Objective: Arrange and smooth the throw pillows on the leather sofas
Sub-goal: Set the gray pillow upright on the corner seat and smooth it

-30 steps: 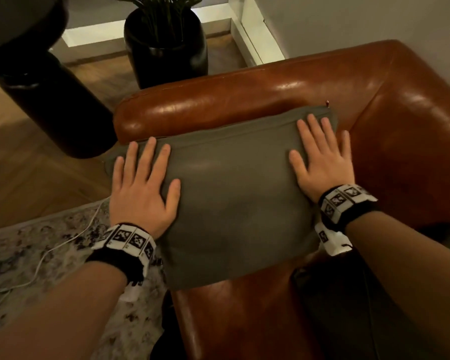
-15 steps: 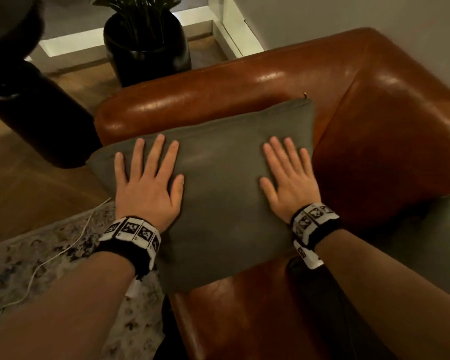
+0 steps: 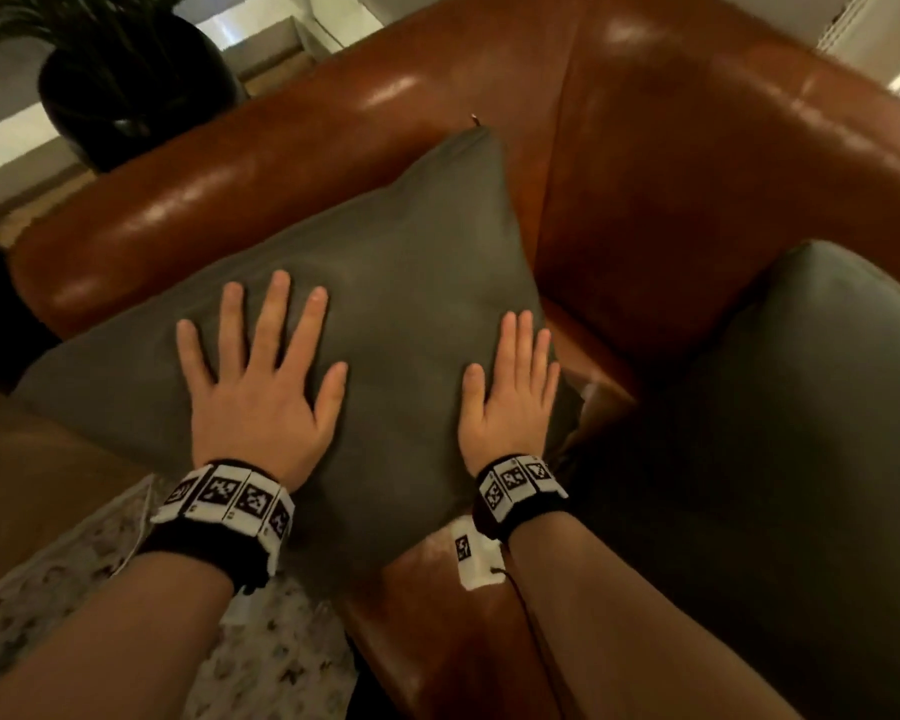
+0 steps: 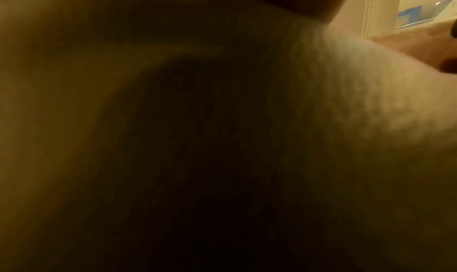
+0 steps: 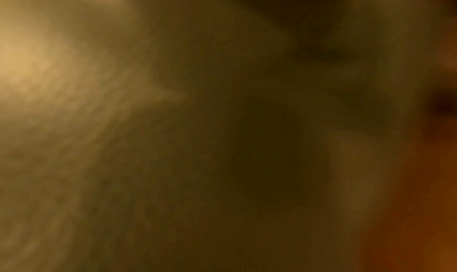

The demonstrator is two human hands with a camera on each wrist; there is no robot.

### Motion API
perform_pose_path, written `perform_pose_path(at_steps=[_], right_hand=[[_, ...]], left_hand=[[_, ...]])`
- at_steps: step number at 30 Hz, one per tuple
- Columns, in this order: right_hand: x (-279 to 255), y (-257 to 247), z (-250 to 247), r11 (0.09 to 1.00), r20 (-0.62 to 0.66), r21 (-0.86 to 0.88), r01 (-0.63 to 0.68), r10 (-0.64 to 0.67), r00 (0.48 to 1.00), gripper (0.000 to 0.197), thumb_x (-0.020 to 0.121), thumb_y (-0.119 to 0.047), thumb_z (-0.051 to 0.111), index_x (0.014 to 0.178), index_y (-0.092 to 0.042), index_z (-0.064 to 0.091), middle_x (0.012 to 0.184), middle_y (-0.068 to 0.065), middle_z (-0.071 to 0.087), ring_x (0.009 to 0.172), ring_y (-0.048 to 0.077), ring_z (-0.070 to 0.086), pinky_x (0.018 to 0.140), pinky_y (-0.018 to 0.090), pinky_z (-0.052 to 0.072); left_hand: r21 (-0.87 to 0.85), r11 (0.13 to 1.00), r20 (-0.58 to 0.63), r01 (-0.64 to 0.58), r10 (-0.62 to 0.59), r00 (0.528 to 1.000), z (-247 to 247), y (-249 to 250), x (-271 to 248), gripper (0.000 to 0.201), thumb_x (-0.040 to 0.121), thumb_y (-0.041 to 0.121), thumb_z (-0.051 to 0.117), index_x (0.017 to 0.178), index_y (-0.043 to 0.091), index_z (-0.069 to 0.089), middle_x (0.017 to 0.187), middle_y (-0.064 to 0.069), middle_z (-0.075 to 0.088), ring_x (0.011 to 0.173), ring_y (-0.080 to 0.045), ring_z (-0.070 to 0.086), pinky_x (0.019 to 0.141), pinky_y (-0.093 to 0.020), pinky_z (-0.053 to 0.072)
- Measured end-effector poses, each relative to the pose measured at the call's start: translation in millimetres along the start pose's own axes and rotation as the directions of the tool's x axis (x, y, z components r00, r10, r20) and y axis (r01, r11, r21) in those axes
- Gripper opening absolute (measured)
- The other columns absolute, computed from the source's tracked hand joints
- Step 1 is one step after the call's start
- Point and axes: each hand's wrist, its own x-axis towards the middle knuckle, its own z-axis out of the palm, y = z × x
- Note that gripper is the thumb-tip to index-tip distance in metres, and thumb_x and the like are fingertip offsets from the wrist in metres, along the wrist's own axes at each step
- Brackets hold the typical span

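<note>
A grey-green throw pillow (image 3: 401,283) leans against the armrest of a brown leather sofa (image 3: 697,163). My left hand (image 3: 261,376) lies flat on the pillow's lower left part, fingers spread and straight. Flat near the pillow's lower right edge is my right hand (image 3: 510,387), its fingers together. A second grey-green pillow (image 3: 780,433) sits on the seat at the right. Both wrist views are dark and blurred; the left wrist view shows only pillow fabric (image 4: 346,92) close up.
A black pot with a plant (image 3: 126,90) stands on the floor behind the armrest. A patterned rug (image 3: 261,662) with a white cable lies at the lower left, beside wooden floor (image 3: 37,475).
Both hands have slid down the pillow's face toward me, from near its top edge to its lower part. The view has shifted right, bringing the second pillow into sight.
</note>
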Motion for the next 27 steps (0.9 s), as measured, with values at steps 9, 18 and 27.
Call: perform_pose_path(at_steps=[9,18,27], right_hand=[[73,-25,-71,0.844,0.071,0.058,0.534,-0.537,0.841,0.057,0.102,-0.036,0.032,0.156,-0.023,0.016,0.164,-0.001,0.010,0.152,0.025,0.004,0.122,0.050,0.011],[127,-34,-79,0.583,0.413,-0.308,0.752,-0.630,0.657,0.061,0.101,-0.058,0.016,0.155,-0.038,-0.003,0.165,-0.009,-0.005,0.152,0.021,-0.007,0.120,0.056,0.005],[39,-78,-57,0.583,0.158,-0.078,0.809,-0.794,0.587,0.060,0.100,-0.033,0.040,0.155,-0.016,0.024,0.163,0.008,0.019,0.151,0.027,0.011,0.121,0.053,0.011]], left_hand=[[-0.025,0.979,-0.172,-0.203,0.196,0.965,-11,69,-2,0.070,0.094,0.052,0.036,0.157,0.028,0.017,0.166,-0.004,0.007,0.151,-0.036,0.001,0.119,-0.059,-0.001],[0.171,0.680,0.254,-0.713,0.668,0.699,133,66,-110,0.074,0.089,0.018,0.043,0.157,0.017,0.014,0.165,-0.004,-0.012,0.150,-0.025,-0.016,0.118,-0.041,-0.022],[-0.097,0.989,-0.260,-0.113,0.084,0.962,78,32,-107,0.068,0.091,0.045,0.042,0.153,0.031,0.019,0.160,0.001,0.017,0.145,-0.034,0.016,0.120,-0.045,-0.001]])
